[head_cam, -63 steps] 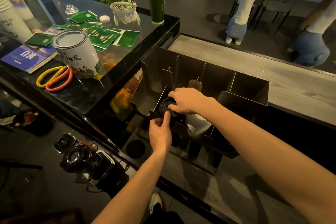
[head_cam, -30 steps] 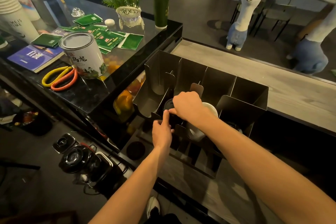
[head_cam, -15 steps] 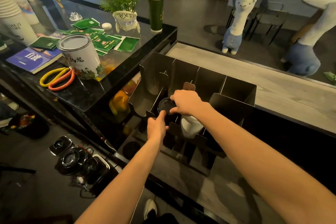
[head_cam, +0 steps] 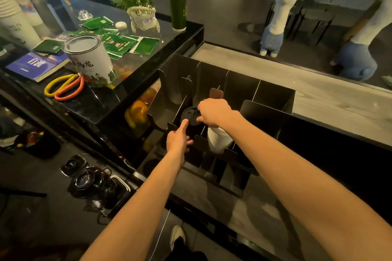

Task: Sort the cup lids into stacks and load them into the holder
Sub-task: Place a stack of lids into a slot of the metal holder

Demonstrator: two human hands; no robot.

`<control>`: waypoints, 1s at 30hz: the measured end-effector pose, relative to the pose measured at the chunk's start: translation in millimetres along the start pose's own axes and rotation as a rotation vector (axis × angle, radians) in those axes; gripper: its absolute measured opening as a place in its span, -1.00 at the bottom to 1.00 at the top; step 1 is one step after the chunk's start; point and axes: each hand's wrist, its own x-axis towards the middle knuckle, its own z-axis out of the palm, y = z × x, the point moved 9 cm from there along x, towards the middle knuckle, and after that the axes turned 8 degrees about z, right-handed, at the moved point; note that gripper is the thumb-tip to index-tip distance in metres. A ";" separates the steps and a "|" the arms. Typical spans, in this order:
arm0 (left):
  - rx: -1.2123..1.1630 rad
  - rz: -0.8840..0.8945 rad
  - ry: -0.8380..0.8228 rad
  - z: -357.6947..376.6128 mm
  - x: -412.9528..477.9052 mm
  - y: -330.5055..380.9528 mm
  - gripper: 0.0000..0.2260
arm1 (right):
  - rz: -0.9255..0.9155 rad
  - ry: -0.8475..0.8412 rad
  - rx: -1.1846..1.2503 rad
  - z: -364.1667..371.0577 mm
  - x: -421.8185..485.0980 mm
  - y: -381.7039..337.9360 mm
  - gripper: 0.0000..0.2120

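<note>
**Black lids going into their slot**

One holder (head_cam: 273,96) stands below the counter, divided into slots. One white stack (head_cam: 218,141) leans in the third slot from the left. One stack of black lids (head_cam: 188,114) sits in the second; the lids are too dark to count. The right hand (head_cam: 214,112) curls its fingers over the stack's far rim. The left hand (head_cam: 179,141) sets a straight thumb on the near rim; whether its folded fingers hold anything, I cannot tell. The step looks like seating this stack. Next it needs an even push down, then release.

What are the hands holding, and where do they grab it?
The lids: the right hand pinches their right rim; the left hand touches the near rim with its thumb. Whether its other fingers grip cannot be told.
</note>
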 end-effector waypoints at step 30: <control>-0.075 0.294 0.114 -100.4 12.9 -31.8 -0.69 | -0.138 0.223 0.857 42.1 -38.3 -101.8 -0.68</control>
